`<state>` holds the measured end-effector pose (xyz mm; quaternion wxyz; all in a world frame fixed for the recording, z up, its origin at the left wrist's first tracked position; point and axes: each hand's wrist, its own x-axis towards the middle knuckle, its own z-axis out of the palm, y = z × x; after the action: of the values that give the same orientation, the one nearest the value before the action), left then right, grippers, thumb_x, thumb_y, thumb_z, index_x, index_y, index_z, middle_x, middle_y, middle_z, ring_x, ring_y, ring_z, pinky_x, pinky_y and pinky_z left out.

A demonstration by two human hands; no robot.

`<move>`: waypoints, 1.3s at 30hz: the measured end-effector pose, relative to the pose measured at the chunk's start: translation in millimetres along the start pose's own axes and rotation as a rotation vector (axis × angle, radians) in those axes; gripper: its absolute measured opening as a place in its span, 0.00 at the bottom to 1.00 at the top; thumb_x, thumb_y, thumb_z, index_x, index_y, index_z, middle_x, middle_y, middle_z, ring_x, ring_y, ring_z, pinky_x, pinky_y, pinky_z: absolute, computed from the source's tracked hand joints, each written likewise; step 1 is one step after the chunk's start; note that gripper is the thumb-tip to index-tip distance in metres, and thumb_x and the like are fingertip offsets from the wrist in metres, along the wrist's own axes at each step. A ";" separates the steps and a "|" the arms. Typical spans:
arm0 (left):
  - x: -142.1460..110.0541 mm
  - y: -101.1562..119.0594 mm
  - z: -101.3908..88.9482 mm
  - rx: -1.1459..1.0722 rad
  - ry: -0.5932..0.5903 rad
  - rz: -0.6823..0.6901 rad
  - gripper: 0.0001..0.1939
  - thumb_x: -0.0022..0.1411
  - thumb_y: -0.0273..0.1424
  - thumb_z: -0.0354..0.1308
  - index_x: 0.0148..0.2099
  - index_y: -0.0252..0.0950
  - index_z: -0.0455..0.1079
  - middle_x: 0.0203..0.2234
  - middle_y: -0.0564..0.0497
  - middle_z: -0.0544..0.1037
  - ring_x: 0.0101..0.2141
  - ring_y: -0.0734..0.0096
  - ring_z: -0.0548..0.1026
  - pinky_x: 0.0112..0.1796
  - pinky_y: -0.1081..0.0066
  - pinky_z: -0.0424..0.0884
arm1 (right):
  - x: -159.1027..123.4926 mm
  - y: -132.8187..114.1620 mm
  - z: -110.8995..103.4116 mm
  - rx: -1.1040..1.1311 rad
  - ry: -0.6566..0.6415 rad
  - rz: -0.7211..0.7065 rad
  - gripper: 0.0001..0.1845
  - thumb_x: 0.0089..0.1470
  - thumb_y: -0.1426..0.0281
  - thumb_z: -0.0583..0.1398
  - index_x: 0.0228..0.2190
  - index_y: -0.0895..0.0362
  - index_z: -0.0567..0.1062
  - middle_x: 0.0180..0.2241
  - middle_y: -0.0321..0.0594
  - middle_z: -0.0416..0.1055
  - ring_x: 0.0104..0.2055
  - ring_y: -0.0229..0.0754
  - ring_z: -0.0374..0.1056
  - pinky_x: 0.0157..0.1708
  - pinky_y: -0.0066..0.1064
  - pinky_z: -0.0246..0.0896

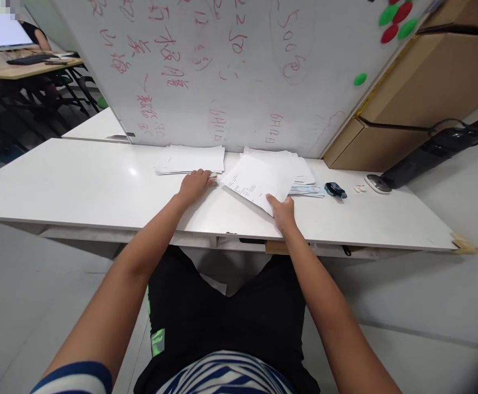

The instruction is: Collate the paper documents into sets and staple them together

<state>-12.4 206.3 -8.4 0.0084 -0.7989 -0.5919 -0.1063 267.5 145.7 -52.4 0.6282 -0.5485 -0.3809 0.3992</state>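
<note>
The person is working with loose papers in front of the whiteboard (247, 123), and the step in hand seems to be steadying a printed set while bringing its corner and a small tool together. The right hand (283, 210) is gripping the held papers (257, 178) at their near right edge, with the thumb lying on top and the other fingers mostly hidden below; how many sheets it is holding, I cannot tell. These papers are tilting slightly off the table (79, 180), just before the whiteboard's lower edge and right of its middle.

The left hand (196, 186), a little left of the whiteboard's middle, is curling nearly closed around a small pale object (213, 179), too small to identify. Its tip is sitting right by the papers' left corner; whether the 2 are touching, I cannot tell.

Along the whiteboard's foot, 2 piles are lying: the left stack (193, 158) behind the left hand, and the right stack (304, 171) partly under the held papers. The next move probably calls for keeping the sheet edges aligned and the corner steady while the left fingers are staying clear.
</note>
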 end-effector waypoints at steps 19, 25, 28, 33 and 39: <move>17.6 -18.4 -5.6 -0.213 -0.036 -0.171 0.35 0.66 0.52 0.32 0.60 0.37 0.64 0.59 0.42 0.66 0.61 0.47 0.58 0.56 0.52 0.57 | -6.9 -14.1 0.2 -0.276 -0.241 0.146 0.23 0.48 0.53 0.62 0.39 0.58 0.76 0.36 0.42 0.77 0.38 0.47 0.72 0.40 0.40 0.69; 27.0 -28.7 12.7 -0.243 -0.073 -0.117 0.38 0.66 0.50 0.29 0.66 0.30 0.54 0.63 0.39 0.60 0.66 0.57 0.50 0.64 0.56 0.40 | -6.8 -32.3 26.3 -0.288 -0.271 0.270 0.14 0.48 0.60 0.64 0.35 0.56 0.75 0.33 0.42 0.77 0.36 0.46 0.73 0.37 0.38 0.70; 27.0 -29.9 11.5 -0.231 -0.080 -0.097 0.36 0.67 0.47 0.28 0.65 0.31 0.57 0.63 0.41 0.60 0.66 0.59 0.48 0.65 0.55 0.34 | -5.3 -32.8 47.1 -0.239 -0.302 0.245 0.13 0.48 0.62 0.64 0.35 0.56 0.74 0.35 0.42 0.77 0.38 0.45 0.73 0.41 0.39 0.70; 26.9 -27.1 9.8 -0.265 -0.088 -0.075 0.33 0.66 0.47 0.32 0.64 0.37 0.60 0.59 0.44 0.67 0.66 0.54 0.48 0.65 0.51 0.29 | -8.3 -15.2 64.7 -0.128 -0.309 0.211 0.16 0.49 0.61 0.64 0.38 0.56 0.73 0.36 0.40 0.77 0.37 0.44 0.74 0.43 0.41 0.70; 26.5 -23.1 9.0 -0.294 -0.117 -0.124 0.34 0.67 0.48 0.29 0.63 0.37 0.61 0.60 0.45 0.65 0.66 0.57 0.47 0.65 0.53 0.30 | -14.5 3.1 58.5 -0.141 -0.312 0.095 0.22 0.50 0.55 0.62 0.42 0.57 0.72 0.38 0.42 0.76 0.40 0.45 0.73 0.43 0.42 0.70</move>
<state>-25.5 239.5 -15.0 -0.1495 -0.7584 -0.6176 -0.1452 207.9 155.1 -49.7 0.5018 -0.5400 -0.4745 0.4811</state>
